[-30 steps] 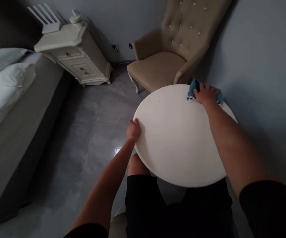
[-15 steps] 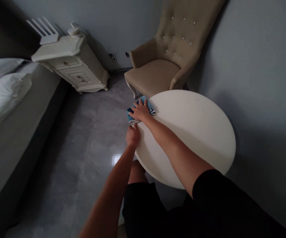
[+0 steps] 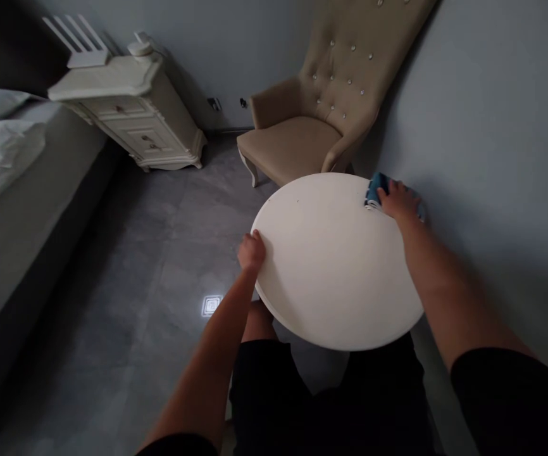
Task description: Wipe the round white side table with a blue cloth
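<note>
A round white table [image 3: 331, 266] stands in front of me. My left hand [image 3: 252, 251] grips its left edge, the thumb on top and the fingers hidden below the rim. At the far right edge, my right hand [image 3: 401, 200] is closed over a folded blue cloth [image 3: 374, 190] with pale trim, pressing it on the tabletop. Part of the cloth is covered by the hand. A small dark speck [image 3: 297, 201] shows on the far left of the tabletop.
Behind the table is a tan buttoned armchair [image 3: 293, 149]. A white nightstand [image 3: 160, 136] holds a router [image 3: 88, 58]. On the left is a bed [image 3: 50, 171]; a grey wall [image 3: 502, 158] rises close on the right. A lit square [image 3: 211, 306] shows on the floor.
My right hand has moved with the cloth from the table's left edge across to its far right edge. My left hand stays on the left rim.
</note>
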`<state>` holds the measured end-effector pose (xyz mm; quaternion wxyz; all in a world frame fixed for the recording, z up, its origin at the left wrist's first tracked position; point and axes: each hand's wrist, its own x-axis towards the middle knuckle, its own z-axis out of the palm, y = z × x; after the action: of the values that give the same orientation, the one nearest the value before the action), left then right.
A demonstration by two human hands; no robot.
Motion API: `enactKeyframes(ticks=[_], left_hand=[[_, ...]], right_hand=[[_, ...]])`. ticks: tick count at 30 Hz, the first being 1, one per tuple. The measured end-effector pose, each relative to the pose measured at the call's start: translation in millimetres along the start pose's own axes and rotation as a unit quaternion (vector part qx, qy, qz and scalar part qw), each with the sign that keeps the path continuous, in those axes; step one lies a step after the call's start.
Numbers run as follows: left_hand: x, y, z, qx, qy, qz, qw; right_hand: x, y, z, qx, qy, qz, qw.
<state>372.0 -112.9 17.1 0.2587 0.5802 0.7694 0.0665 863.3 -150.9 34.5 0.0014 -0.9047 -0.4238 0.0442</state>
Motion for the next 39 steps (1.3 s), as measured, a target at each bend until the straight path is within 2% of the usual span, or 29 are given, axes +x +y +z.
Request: enactKeyframes(ticks=[2,3,5,7,10,13,15,17,20,22,25,28,31,33,35,37,39], left_hand=[[-0.4,0.0,-0.6,0.000,-0.003,-0.001,1.000],[-0.6,0.2,-0.8,0.001,-0.003,-0.001,1.000],[-0.8,1.0,-0.9,0.001,-0.003,-0.002,1.000],[-0.9,1.7,-0.7,-0.004,-0.003,-0.002,1.000],[-1.3,2.3,-0.1,-0.020,0.007,0.003,1.000],[-2.1,2.8,0.4,-0.034,0.030,0.002,0.999],[-2.2,3.3,0.7,-0.038,0.044,-0.005,0.998],[-1.7,3.7,1.1,-0.041,0.053,-0.010,0.998],[-0.9,3.8,2.0,-0.049,0.051,-0.011,0.997],[-1.4,3.9,2.5,-0.048,0.050,-0.008,0.998],[-3.8,4.3,2.7,-0.039,0.057,-0.009,0.998],[-5.5,3.7,2.0,-0.037,0.057,-0.006,0.998],[-4.3,1.4,1.6,-0.038,0.054,0.002,0.998],[-1.5,-1.1,2.0,-0.043,0.050,0.005,0.998],[2.7,-4.2,3.3,-0.051,0.048,-0.001,0.998],[7.7,-7.6,5.3,-0.060,0.046,-0.009,0.997],[12.3,-10.7,7.6,-0.070,0.049,-0.012,0.996]], right_hand=[[-5.5,23.1,0.0,0.006,-0.002,0.041,0.999],[-8.0,24.8,0.2,0.009,-0.002,0.054,0.999],[-11.5,9.7,1.0,0.012,0.009,0.063,0.998],[-15.1,-27.3,2.8,0.019,0.015,0.044,0.999],[-30.5,-111.9,7.4,0.036,0.008,-0.049,0.998],[-65.8,-207.8,13.5,0.066,-0.008,-0.161,0.985],[-97.2,-261.6,18.3,0.095,-0.001,-0.219,0.971],[-128.0,-298.7,22.9,0.116,0.001,-0.264,0.957],[-158.7,-318.6,27.0,0.126,-0.005,-0.306,0.944],[-162.7,-310.7,26.5,0.129,-0.012,-0.313,0.941],[-145.1,-271.8,21.3,0.130,-0.013,-0.296,0.946],[-113.8,-201.7,12.9,0.108,-0.009,-0.239,0.965],[-88.7,-107.2,4.2,0.062,-0.003,-0.149,0.987],[-80.8,-43.1,0.0,0.030,0.004,-0.087,0.996],[-79.2,8.3,-2.2,0.008,0.005,-0.020,1.000],[-81.3,37.0,-2.7,-0.003,0.002,0.041,0.999],[-85.2,38.2,-1.8,-0.003,-0.001,0.091,0.996]])
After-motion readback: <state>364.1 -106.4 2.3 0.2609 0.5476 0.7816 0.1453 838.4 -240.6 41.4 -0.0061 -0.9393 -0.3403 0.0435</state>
